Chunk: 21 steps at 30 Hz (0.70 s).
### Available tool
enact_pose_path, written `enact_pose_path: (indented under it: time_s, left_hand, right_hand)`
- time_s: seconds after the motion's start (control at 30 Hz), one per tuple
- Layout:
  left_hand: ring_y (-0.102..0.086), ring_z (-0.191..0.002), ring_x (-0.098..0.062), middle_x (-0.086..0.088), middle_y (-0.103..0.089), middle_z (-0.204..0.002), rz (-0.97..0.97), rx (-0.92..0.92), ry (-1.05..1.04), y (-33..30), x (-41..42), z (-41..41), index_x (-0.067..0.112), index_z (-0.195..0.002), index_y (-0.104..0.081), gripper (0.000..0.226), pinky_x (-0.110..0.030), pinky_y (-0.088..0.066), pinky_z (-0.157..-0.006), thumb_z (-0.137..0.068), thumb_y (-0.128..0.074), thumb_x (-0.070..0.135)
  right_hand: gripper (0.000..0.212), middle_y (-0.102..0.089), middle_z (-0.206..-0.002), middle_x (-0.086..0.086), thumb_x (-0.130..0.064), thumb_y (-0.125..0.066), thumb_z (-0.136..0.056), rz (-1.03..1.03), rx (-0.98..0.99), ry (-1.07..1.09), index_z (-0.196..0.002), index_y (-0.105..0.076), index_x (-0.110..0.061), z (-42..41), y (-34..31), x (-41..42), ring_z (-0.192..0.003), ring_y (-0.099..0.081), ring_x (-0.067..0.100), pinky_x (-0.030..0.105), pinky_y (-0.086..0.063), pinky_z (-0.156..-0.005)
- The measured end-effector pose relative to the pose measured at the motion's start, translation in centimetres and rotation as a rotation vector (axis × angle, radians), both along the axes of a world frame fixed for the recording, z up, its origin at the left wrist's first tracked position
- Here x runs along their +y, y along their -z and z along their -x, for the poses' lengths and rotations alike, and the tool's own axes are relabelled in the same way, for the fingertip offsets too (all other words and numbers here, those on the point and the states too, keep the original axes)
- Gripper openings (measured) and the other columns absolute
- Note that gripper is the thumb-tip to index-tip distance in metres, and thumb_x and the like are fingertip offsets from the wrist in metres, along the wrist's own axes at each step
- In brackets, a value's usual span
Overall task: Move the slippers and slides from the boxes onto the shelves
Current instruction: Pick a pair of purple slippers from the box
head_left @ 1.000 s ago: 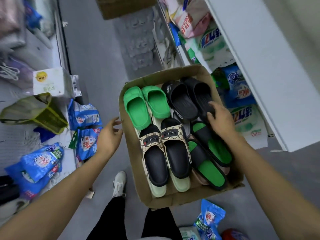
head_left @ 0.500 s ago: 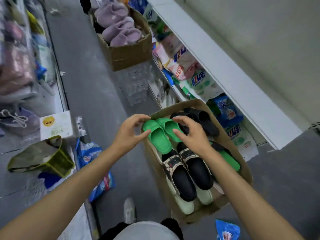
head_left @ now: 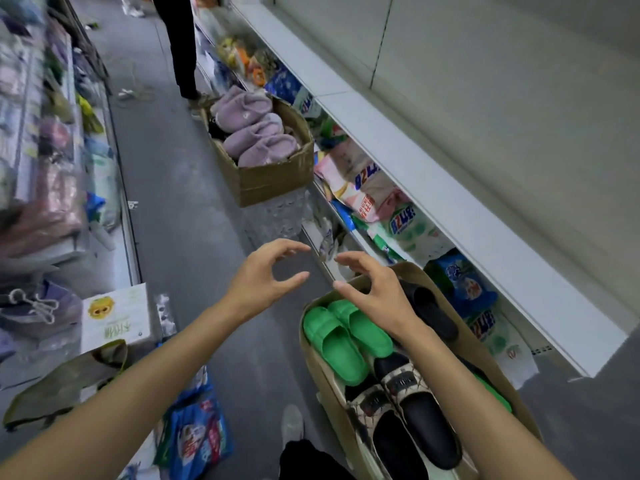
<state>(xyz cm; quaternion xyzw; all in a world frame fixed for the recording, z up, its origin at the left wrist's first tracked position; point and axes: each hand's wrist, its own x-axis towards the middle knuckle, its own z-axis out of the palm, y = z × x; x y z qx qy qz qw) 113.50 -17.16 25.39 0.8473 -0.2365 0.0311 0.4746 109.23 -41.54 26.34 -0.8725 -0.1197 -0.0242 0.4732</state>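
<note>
Brown cardboard box (head_left: 313, 355) nearest, on the grey floor beside the white shelf (head_left: 450, 188), packed with footwear: beige-and-black patterned slides (head_left: 408, 410) at the near end, a pair of bright green foam slippers (head_left: 346, 337) side by side beyond them, black slides (head_left: 433, 310) at the far right. Just above the far rim, left hand (head_left: 259, 282) and right hand (head_left: 374, 292) raised, empty, fingers loosely curved and spread, thumbs pointing at each other, nothing gripped. Green slippers in the box under the right wrist, untouched. Farther along the aisle, a second cardboard box (head_left: 273, 174) heaped with fluffy lilac slippers (head_left: 252, 129). Beyond that, legs of a standing person (head_left: 181, 46).
</note>
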Motion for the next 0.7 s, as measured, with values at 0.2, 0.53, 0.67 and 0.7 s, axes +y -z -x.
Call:
enact_pose_path:
  time_s: [0.2,0.53,0.67,0.7]
  left_hand:
    - [-0.063,-0.109,-0.008,0.013,-0.068,-0.117,-0.027,0.03,-0.018,-0.2,0.7,-6.9,0.029,-0.12,-0.067,0.038,-0.033,-0.051,-0.096,-0.084,-0.079,0.026]
    - [-0.063,-0.11,-0.008,0.018,-0.067,-0.117,-0.022,0.091,-0.061,-0.1,4.0,-19.1,0.03,-0.117,-0.068,0.036,-0.035,-0.05,-0.098,-0.084,-0.08,0.025]
    - [-0.062,-0.111,-0.006,0.019,-0.067,-0.118,-0.026,0.122,-0.004,1.2,6.4,-25.8,0.032,-0.117,-0.067,0.035,-0.036,-0.05,-0.099,-0.085,-0.079,0.028]
    - [-0.062,-0.11,-0.006,0.019,-0.067,-0.118,-0.027,0.129,0.012,1.6,7.0,-27.7,0.031,-0.117,-0.067,0.035,-0.036,-0.05,-0.098,-0.085,-0.079,0.028]
  right_hand:
    - [0.043,-0.062,-0.127,-0.015,-0.036,-0.071,-0.089,0.006,0.017,-0.001,-0.128,-0.059,-0.026,-7.9,0.2,-0.1,-0.121,-0.057,0.004,0.038,-0.047,-0.106]
    - [0.045,-0.064,-0.127,-0.013,-0.03,-0.075,-0.088,-0.029,0.043,0.002,-0.129,-0.059,-0.023,-20.6,0.1,3.4,-0.12,-0.058,0.002,0.035,-0.049,-0.105]
    - [0.044,-0.065,-0.126,-0.012,-0.029,-0.074,-0.088,-0.017,0.06,0.039,-0.128,-0.06,-0.021,-26.0,0.8,5.8,-0.12,-0.058,0.0,0.033,-0.048,-0.106]
    - [0.043,-0.065,-0.125,-0.012,-0.028,-0.074,-0.088,-0.015,0.063,0.051,-0.128,-0.06,-0.02,-27.5,0.9,6.5,-0.12,-0.058,0.001,0.032,-0.048,-0.106]
